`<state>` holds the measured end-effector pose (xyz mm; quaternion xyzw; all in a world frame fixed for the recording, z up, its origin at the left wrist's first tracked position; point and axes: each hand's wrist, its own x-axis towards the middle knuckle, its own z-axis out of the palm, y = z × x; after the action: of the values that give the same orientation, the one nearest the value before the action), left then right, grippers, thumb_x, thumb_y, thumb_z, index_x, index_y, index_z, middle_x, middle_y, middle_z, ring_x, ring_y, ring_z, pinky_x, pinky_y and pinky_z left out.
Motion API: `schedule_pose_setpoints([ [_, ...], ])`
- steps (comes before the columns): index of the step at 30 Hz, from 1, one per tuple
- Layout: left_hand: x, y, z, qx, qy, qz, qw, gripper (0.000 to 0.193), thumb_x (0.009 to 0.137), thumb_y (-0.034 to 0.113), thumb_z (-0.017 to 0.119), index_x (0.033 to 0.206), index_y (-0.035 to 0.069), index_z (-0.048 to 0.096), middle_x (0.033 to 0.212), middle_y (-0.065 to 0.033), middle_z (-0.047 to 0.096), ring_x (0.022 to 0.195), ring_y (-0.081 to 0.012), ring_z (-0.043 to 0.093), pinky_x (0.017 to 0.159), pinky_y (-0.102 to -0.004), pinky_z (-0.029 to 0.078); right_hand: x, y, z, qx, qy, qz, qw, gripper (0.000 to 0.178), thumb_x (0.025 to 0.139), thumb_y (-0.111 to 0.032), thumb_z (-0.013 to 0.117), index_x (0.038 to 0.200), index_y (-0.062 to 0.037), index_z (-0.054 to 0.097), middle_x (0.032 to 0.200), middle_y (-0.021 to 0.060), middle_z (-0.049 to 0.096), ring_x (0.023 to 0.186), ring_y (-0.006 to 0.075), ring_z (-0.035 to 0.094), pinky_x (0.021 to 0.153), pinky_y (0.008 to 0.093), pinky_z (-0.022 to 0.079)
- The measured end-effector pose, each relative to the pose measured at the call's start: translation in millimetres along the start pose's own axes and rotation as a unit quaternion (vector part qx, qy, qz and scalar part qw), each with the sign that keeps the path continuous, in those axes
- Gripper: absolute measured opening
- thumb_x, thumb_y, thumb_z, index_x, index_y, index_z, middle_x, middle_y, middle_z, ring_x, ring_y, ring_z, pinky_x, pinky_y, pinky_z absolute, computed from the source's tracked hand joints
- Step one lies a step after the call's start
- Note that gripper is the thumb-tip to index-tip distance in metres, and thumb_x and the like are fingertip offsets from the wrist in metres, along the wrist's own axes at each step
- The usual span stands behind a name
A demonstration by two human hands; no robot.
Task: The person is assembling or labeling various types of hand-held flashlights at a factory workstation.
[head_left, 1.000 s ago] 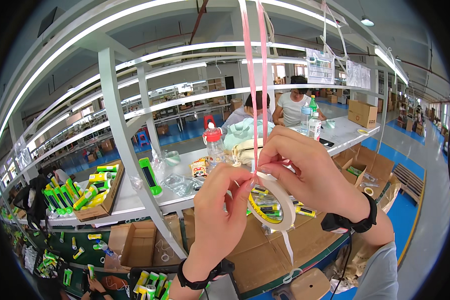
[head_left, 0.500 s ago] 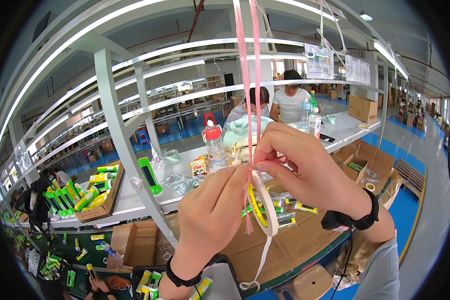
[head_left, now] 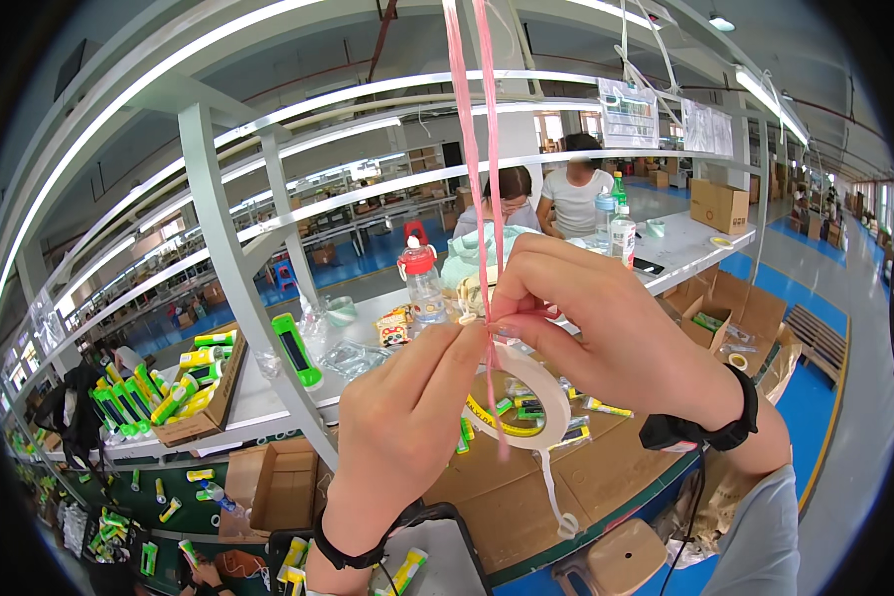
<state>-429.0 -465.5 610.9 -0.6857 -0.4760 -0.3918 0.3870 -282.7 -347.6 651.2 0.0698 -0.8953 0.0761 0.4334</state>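
Two strands of pink twine (head_left: 464,94) hang down from above and meet between my hands. A roll of masking tape (head_left: 558,422), cream with a yellow inner core, dangles below at the twine's lower part, a loose tail of tape trailing from it. My left hand (head_left: 407,402) is closed, its thumb and fingers pinching the twine just above the roll. Opposite it, my right hand (head_left: 601,323) is also closed, fingertips pinching the twine at the same spot. The fingers hide the exact join. Black bands circle both wrists.
A cardboard box of green and yellow flashlights (head_left: 204,422) stands on the left bench. A red-capped bottle (head_left: 422,283) and a snack packet (head_left: 394,326) sit behind my hands. Bagged flashlights lie on cardboard (head_left: 507,497) below. Two people sit across the bench; a grey post (head_left: 233,248) rises at left.
The tape roll has turned from nearly edge-on to show its open ring, its tail swinging right. Both hands and the twine have shifted slightly left in view, with the pinch kept.
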Motion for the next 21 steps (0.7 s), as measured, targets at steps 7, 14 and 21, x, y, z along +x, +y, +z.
schedule_pose_setpoints([
  [7, -4.0, -5.5, 4.9, 0.050, 0.001, 0.048, 0.998, 0.035, 0.070, 0.001, 0.060, 0.104, -0.003, 0.059, 0.089, -0.0101, 0.059, 0.065, -0.0195, 0.060, 0.051, -0.0276, 0.048, 0.4, 0.2, -1.2, -0.011, -0.011, -0.001, 1.000, 0.009, 0.083, -0.007, 0.055, 0.082, -0.0031, 0.046, 0.078, 0.0109, 0.048, 0.072, 0.0304, 0.052, 0.062, 0.0376, 0.042],
  [14, 2.1, 2.6, -5.7, -0.024, -0.024, -0.022, 0.999, 0.032, 0.070, -0.014, 0.053, 0.099, -0.003, 0.060, 0.087, -0.0142, 0.061, 0.067, -0.0268, 0.062, 0.057, -0.0299, 0.049, 1.2, -1.5, -3.9, -0.010, -0.021, 0.000, 1.000, 0.010, 0.083, -0.007, 0.055, 0.082, -0.0025, 0.046, 0.079, 0.0111, 0.049, 0.074, 0.0308, 0.052, 0.063, 0.0375, 0.042],
  [21, 0.4, -4.3, -2.9, 0.008, -0.022, 0.027, 0.999, 0.034, 0.069, -0.001, 0.059, 0.103, -0.001, 0.058, 0.089, -0.0095, 0.058, 0.064, -0.0210, 0.060, 0.052, -0.0290, 0.048, 1.4, -4.6, -6.1, -0.013, -0.029, 0.000, 0.999, 0.010, 0.083, -0.006, 0.055, 0.082, -0.0023, 0.046, 0.080, 0.0113, 0.049, 0.075, 0.0309, 0.052, 0.064, 0.0376, 0.042],
])
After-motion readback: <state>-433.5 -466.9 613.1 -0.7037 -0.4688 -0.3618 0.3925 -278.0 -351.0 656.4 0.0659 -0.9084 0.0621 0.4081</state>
